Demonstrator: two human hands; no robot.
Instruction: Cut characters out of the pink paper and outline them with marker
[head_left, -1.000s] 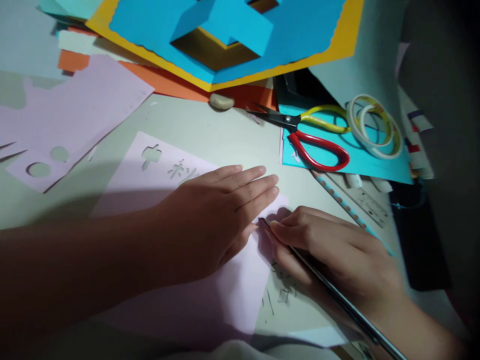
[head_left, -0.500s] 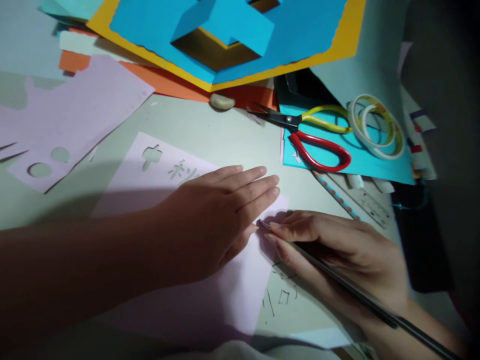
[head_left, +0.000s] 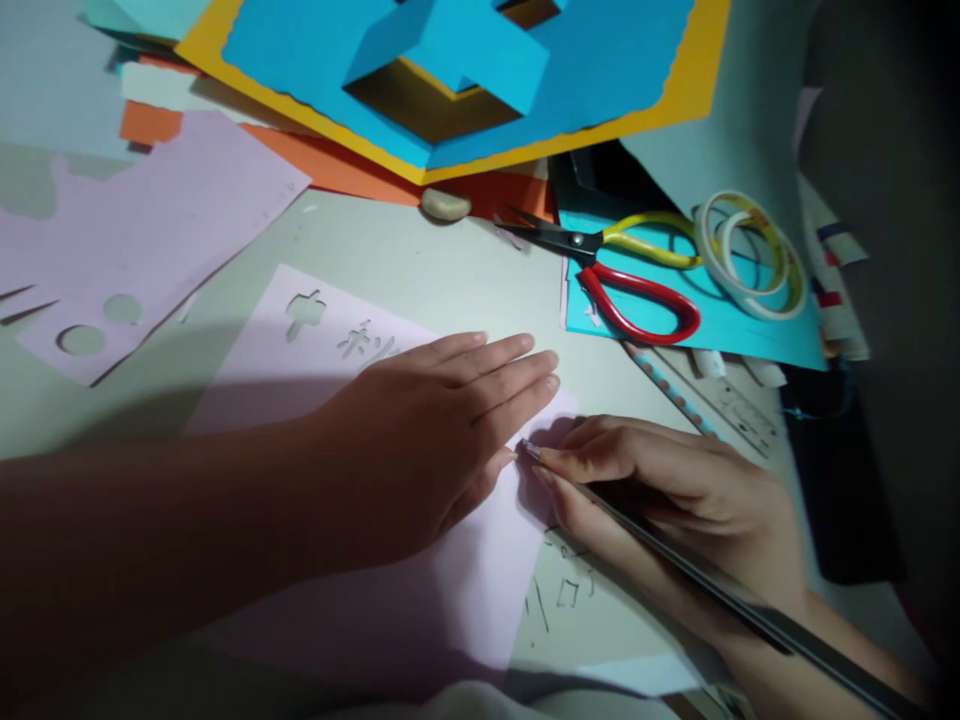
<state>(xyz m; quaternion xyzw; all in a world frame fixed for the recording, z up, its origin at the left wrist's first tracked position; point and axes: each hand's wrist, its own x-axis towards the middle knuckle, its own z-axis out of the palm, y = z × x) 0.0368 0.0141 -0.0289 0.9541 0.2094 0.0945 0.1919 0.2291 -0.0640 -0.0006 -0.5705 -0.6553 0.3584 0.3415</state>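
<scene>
Desk (head_left: 360, 230): pale, dimly lit, crowded with papers around the grips.
Right grip (head_left: 697, 480): closed in a pen hold around one slim dark tool (head_left: 750, 615), shaft slanting back past the wrist; pinched close to the tip, probably for fine control.
Lilac sheet (head_left: 480, 590): one, flat beneath the tool tip and the left grip; two cut-out characters (head_left: 304, 310) clearly visible to the far left of the tip, any more hidden by fingers.
Left grip (head_left: 442, 430): laid flat, fingers nearly together, grasping nothing; pressed across the sheet just beside the tip, likely to stop the paper slipping.
Ink marks (head_left: 568, 593): several, just below the right grip, too partly covered to count.
Dotted strip (head_left: 667, 385) and ruler (head_left: 739, 405): one each, just beyond the right grip.
Scissors (head_left: 574, 240): one pair, farther beyond, blades parted slightly, partly over turquoise paper (head_left: 735, 335).
Tape rolls (head_left: 727, 285): two, overlapping, beside the scissor handles.
Stone-like lump (head_left: 445, 205): one, beyond the left grip.
Second lilac piece (head_left: 180, 210): one, well left of both grips, two round holes near one corner.
Blue-and-yellow folded card (head_left: 592, 80): one, farthest beyond both grips.
</scene>
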